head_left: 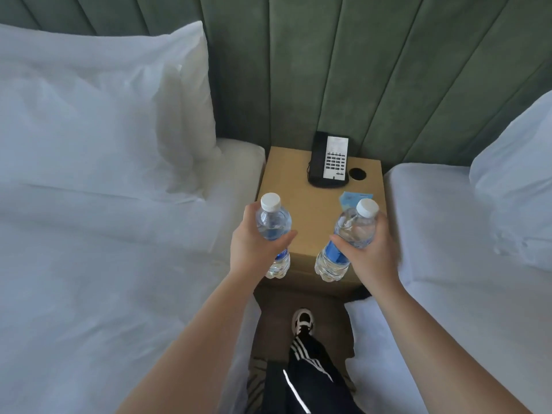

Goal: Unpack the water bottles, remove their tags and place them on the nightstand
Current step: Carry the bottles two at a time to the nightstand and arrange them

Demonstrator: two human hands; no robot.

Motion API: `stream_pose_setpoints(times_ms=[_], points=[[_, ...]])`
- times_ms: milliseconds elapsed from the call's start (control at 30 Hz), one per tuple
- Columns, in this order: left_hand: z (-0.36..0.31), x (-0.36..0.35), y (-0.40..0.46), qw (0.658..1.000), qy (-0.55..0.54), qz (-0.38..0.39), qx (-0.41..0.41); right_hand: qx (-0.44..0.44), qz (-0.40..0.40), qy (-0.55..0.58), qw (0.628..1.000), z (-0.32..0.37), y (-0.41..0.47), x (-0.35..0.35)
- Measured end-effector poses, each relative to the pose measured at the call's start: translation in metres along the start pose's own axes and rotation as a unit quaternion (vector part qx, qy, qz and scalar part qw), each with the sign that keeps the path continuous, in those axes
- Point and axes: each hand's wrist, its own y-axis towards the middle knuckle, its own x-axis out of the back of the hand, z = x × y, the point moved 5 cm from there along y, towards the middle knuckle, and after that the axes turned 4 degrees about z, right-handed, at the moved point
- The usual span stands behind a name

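I hold two clear plastic water bottles with white caps and blue labels above the front of the wooden nightstand point(301, 204). My left hand point(254, 243) grips the left bottle point(273, 222) around its middle; that bottle stands upright. In my right hand point(370, 249) is the right bottle point(352, 231), tilted with its cap leaning right. A light blue tag point(355, 198) sticks up behind the right bottle's neck; I cannot tell whether it is attached. No tag shows on the left bottle.
A black phone point(330, 159) with a white keypad panel stands at the back of the nightstand, next to a round dark hole point(357, 173). White beds flank the nightstand: left bed point(104, 234), right bed point(448, 234). A green padded headboard point(358, 70) rises behind. My leg and shoe point(303, 322) are below.
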Motion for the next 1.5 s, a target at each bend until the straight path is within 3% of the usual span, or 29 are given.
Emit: stream_pose_setpoints(times_ms=[400,633,867,1133,1500], points=[[0.023,-0.069,0.194,0.994,0.021,0.058,0.085,-0.048,0.102,0.044,0.993,-0.045,0.207,-0.072],[0.06,-0.084,0.279,0.99,0.052,0.062,0.114,-0.065,0.174,0.011,0.982,-0.073,0.288,-0.142],[0.11,-0.098,0.36,0.988,0.041,0.056,0.137,-0.08,0.163,0.02,0.983,-0.095,0.362,-0.211],[0.151,-0.119,0.414,0.99,0.023,0.047,0.134,-0.061,0.154,0.009,0.986,-0.129,0.407,-0.249],[0.151,-0.132,0.422,0.993,0.006,0.079,0.088,-0.046,0.197,0.01,0.979,-0.133,0.411,-0.264]])
